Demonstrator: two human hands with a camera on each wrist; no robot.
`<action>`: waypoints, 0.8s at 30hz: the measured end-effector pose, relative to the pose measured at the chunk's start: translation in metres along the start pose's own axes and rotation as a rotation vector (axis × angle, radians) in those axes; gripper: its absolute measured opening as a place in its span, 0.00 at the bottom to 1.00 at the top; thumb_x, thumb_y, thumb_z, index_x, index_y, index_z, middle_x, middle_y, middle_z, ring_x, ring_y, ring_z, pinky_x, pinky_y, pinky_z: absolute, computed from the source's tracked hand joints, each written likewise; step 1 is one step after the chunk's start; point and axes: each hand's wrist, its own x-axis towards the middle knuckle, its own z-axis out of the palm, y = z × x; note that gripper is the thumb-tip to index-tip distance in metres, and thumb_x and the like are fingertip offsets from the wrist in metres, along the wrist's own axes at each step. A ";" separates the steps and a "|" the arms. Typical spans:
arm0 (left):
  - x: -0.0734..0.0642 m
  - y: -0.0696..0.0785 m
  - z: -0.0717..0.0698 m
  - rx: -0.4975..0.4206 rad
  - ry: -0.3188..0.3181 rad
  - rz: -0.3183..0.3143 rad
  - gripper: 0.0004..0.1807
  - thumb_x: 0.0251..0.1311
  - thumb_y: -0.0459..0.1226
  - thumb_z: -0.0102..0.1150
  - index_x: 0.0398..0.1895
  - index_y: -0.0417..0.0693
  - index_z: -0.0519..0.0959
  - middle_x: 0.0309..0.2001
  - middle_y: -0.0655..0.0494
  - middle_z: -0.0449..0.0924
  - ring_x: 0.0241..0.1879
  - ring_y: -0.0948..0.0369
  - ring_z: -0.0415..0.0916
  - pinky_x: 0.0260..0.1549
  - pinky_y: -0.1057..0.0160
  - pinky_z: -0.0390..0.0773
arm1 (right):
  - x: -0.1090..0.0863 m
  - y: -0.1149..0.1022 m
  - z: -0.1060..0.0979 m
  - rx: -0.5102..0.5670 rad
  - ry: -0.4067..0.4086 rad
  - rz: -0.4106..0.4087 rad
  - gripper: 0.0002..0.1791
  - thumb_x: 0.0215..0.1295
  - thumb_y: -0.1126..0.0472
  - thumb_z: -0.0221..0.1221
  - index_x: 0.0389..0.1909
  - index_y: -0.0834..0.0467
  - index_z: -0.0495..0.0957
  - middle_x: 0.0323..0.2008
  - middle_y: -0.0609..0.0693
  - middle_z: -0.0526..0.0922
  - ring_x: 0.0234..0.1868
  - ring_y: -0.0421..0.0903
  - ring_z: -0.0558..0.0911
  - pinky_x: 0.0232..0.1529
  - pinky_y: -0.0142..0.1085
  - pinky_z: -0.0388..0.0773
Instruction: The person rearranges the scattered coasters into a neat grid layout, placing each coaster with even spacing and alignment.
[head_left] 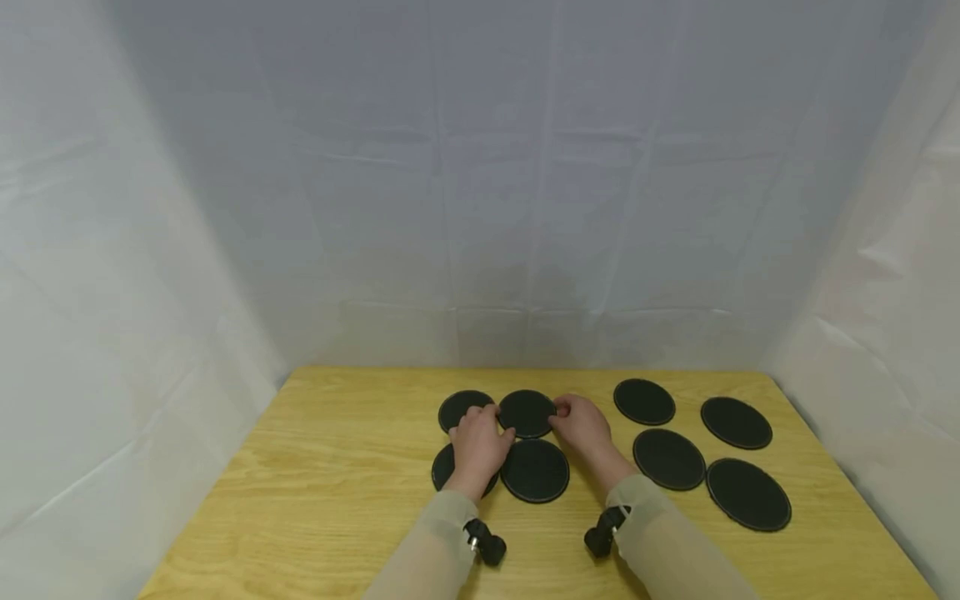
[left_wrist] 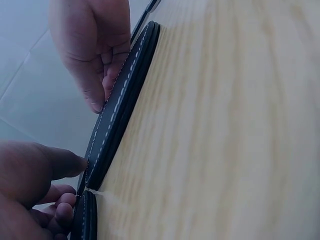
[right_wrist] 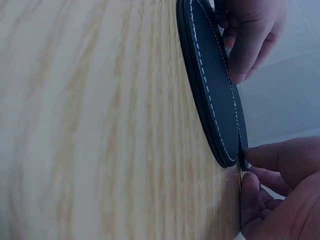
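Observation:
Round black coasters with white stitching lie on the wooden table. At the back of the left group, one coaster [head_left: 527, 414] sits between the two hands. The left hand [head_left: 480, 450] reaches over the group's left coasters, thumb and fingertips at this coaster's left edge. On the opposite side, the right hand [head_left: 585, 429] holds the right edge between thumb and curled fingers. A nearer coaster [head_left: 535, 471] lies just in front, its stitched rim close up in both wrist views. The left hand partly covers the back-left coaster [head_left: 461, 410] and the front-left coaster [head_left: 444, 469].
Several more coasters lie flat to the right, among them a back one [head_left: 643, 402] and a front one [head_left: 748, 494]. The wooden table [head_left: 322, 500] ends at a pale sheet [head_left: 480, 208] hung behind and at both sides. Black wrist cameras hang from both cuffs.

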 end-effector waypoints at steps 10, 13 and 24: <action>0.004 -0.001 -0.002 -0.001 -0.020 -0.003 0.23 0.70 0.42 0.76 0.62 0.39 0.86 0.57 0.38 0.83 0.56 0.40 0.81 0.53 0.36 0.73 | 0.004 0.000 0.001 0.001 -0.028 -0.006 0.22 0.76 0.61 0.68 0.65 0.68 0.83 0.46 0.56 0.86 0.49 0.57 0.85 0.58 0.57 0.80; 0.003 0.003 -0.002 -0.011 -0.004 0.005 0.23 0.70 0.42 0.76 0.62 0.39 0.86 0.56 0.38 0.84 0.56 0.39 0.81 0.53 0.35 0.74 | 0.004 0.002 -0.002 0.035 -0.048 -0.008 0.23 0.77 0.61 0.68 0.66 0.70 0.81 0.50 0.59 0.87 0.54 0.59 0.85 0.60 0.58 0.80; -0.012 0.035 -0.003 -0.005 0.024 0.152 0.20 0.70 0.41 0.76 0.61 0.42 0.87 0.48 0.47 0.86 0.48 0.46 0.83 0.49 0.41 0.77 | -0.022 0.012 -0.040 0.081 -0.031 -0.056 0.24 0.78 0.62 0.67 0.68 0.71 0.80 0.51 0.61 0.88 0.53 0.61 0.87 0.55 0.56 0.84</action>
